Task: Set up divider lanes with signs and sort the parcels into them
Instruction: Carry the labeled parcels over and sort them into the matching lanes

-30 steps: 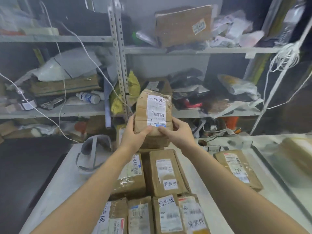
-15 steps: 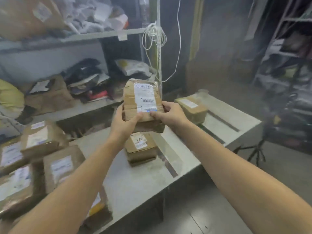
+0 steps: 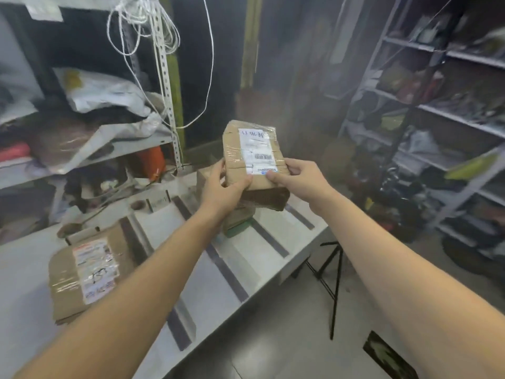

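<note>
A taped brown parcel [image 3: 252, 157] with a white label is held upright in the air over the right end of the white table [image 3: 240, 258]. My left hand [image 3: 224, 190] grips its lower left side and my right hand [image 3: 297, 177] grips its lower right side, thumbs on the front. Dark divider strips [image 3: 226, 272] run across the tabletop and mark lanes. A flat labelled parcel [image 3: 84, 269] lies in a lane at the left. Another parcel [image 3: 237, 220] sits on the table under my hands, mostly hidden.
Metal shelves [image 3: 169, 99] with bags and packages stand behind the table, white cord hanging from the post. A second shelf rack [image 3: 448, 119] fills the right. A black tripod [image 3: 333, 274] stands on the floor by the table's right end.
My view and both hands have swung right with the parcel, away from the pile of parcels, to the table's right end with the divider lanes.
</note>
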A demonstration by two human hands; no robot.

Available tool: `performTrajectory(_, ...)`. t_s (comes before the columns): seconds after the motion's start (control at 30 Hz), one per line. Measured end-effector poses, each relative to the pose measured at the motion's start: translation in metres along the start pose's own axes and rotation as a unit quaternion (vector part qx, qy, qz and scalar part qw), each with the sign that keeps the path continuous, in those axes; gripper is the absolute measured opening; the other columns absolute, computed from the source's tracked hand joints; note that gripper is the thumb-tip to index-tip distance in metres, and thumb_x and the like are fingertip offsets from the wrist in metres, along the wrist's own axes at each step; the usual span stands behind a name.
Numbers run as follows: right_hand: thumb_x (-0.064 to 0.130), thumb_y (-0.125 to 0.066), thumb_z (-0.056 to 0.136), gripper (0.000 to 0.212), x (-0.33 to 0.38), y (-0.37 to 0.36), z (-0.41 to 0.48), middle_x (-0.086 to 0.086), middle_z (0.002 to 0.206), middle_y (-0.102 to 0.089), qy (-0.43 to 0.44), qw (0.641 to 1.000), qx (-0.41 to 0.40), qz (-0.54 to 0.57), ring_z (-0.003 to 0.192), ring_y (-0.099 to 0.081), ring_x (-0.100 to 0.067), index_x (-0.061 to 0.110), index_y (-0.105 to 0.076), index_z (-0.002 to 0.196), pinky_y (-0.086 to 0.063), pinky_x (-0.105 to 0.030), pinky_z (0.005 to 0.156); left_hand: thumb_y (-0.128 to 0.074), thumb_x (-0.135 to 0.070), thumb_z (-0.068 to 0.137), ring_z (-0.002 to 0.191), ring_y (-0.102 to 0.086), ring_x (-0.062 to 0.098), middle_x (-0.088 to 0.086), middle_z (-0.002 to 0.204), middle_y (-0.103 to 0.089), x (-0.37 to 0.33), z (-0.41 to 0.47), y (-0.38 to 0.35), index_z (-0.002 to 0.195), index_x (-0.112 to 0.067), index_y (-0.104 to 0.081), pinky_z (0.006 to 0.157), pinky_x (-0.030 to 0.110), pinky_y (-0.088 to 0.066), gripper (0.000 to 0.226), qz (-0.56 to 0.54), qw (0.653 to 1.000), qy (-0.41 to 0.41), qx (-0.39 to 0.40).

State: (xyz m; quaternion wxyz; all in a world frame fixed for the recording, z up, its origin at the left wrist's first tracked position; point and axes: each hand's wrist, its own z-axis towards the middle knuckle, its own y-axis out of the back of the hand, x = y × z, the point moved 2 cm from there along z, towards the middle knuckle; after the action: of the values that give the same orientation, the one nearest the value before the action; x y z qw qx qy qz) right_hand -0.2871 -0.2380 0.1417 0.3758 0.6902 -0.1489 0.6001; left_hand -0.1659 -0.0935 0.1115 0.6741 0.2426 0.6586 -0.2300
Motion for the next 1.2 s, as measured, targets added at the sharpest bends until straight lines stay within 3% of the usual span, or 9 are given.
performTrajectory(0.2, 0.030, -0.080, 0.084, 0.044, -0.024, 0.061, 0.079, 0.012, 0.110, -0.074, -0.032, 0.998, 0.028, -0.036, 0.100, -0.071, -0.006, 0.021, -0.069, 0.125, -0.056, -0.023, 0.085, -0.065, -0.029, 0.092, 0.118, -0.054, 0.017, -0.006, 0.136, -0.051, 0.002, 0.069, -0.070, 0.147, -0.031, -0.036, 0.093, 0.038, -0.055, 0.063, -0.001, 0.999, 0.034, 0.008)
performTrajectory(0.4, 0.037, -0.083, 0.080, 0.058, -0.078, 0.097, 0.171, 0.012, 0.116, -0.072, -0.064, 0.992, 0.093, -0.054, 0.103, -0.069, -0.007, 0.020, -0.064, 0.133, -0.054, -0.021, 0.083, -0.067, -0.028, 0.092, 0.106, -0.055, 0.011, -0.009, 0.128, -0.054, 0.031, 0.125, -0.131, 0.143, -0.028, -0.044, 0.069, 0.018, -0.051, 0.056, 0.033, 0.996, 0.072, -0.038)
performTrajectory(0.5, 0.030, -0.081, 0.082, 0.049, -0.107, 0.105, 0.214, 0.011, 0.113, -0.073, -0.065, 0.986, 0.149, -0.049, 0.101, -0.068, -0.005, 0.019, -0.067, 0.128, -0.053, -0.018, 0.083, -0.070, -0.029, 0.089, 0.101, -0.052, 0.008, -0.011, 0.125, -0.054, 0.051, 0.150, -0.153, 0.143, -0.025, -0.046, 0.060, 0.011, -0.039, 0.059, 0.080, 0.989, 0.093, -0.088)
performTrajectory(0.67, 0.018, -0.076, 0.087, 0.041, -0.155, 0.107, 0.273, 0.005, 0.116, -0.072, -0.082, 0.964, 0.247, -0.051, 0.101, -0.068, -0.005, 0.013, -0.068, 0.127, -0.052, -0.015, 0.080, -0.073, -0.026, 0.086, 0.086, -0.054, 0.000, -0.007, 0.119, -0.060, 0.077, 0.181, -0.178, 0.140, -0.022, -0.049, 0.060, 0.010, -0.037, 0.060, 0.110, 0.970, 0.168, -0.137)
performTrajectory(0.77, 0.018, -0.075, 0.089, 0.042, -0.173, 0.100, 0.300, 0.004, 0.121, -0.069, -0.090, 0.951, 0.286, -0.071, 0.098, -0.064, -0.001, 0.012, -0.065, 0.129, -0.048, -0.010, 0.071, -0.075, -0.026, 0.085, 0.101, -0.056, 0.011, -0.002, 0.128, -0.060, 0.094, 0.197, -0.187, 0.142, -0.019, -0.046, 0.072, 0.017, -0.047, 0.065, 0.120, 0.957, 0.213, -0.155)
performTrajectory(0.87, 0.017, -0.074, 0.088, 0.041, -0.191, 0.088, 0.323, 0.001, 0.121, -0.070, -0.079, 0.944, 0.306, -0.095, 0.102, -0.066, -0.011, 0.010, -0.065, 0.128, -0.053, -0.017, 0.078, -0.075, -0.020, 0.085, 0.111, -0.056, 0.015, -0.003, 0.127, -0.060, 0.113, 0.211, -0.193, 0.137, -0.018, -0.050, 0.096, 0.031, -0.049, 0.058, 0.116, 0.948, 0.245, -0.164)
performTrajectory(1.0, 0.019, -0.080, 0.079, 0.039, -0.220, 0.072, 0.344, -0.003, 0.113, -0.074, -0.073, 0.936, 0.310, -0.152, 0.101, -0.070, -0.020, 0.012, -0.071, 0.116, -0.057, -0.040, 0.092, -0.069, -0.009, 0.084, 0.102, -0.060, 0.015, -0.003, 0.114, -0.065, 0.136, 0.227, -0.200, 0.113, -0.025, -0.057, 0.082, 0.026, -0.047, 0.035, 0.129, 0.934, 0.275, -0.187)
performTrajectory(1.1, 0.023, -0.082, 0.074, 0.037, -0.239, 0.063, 0.354, -0.002, 0.108, -0.076, -0.080, 0.924, 0.321, -0.191, 0.098, -0.071, -0.020, 0.013, -0.075, 0.110, -0.057, -0.041, 0.091, -0.067, -0.006, 0.082, 0.096, -0.061, 0.015, -0.003, 0.107, -0.067, 0.148, 0.238, -0.203, 0.115, -0.018, -0.061, 0.073, 0.024, -0.047, 0.035, 0.135, 0.922, 0.303, -0.198)
performTrajectory(1.2, 0.023, -0.083, 0.077, 0.035, -0.247, 0.060, 0.359, -0.003, 0.106, -0.075, -0.096, 0.912, 0.328, -0.225, 0.099, -0.070, -0.021, 0.014, -0.075, 0.110, -0.056, -0.037, 0.090, -0.068, -0.004, 0.082, 0.094, -0.063, 0.015, -0.004, 0.099, -0.068, 0.163, 0.246, -0.207, 0.114, -0.017, -0.063, 0.078, 0.028, -0.054, 0.035, 0.118, 0.912, 0.339, -0.198)
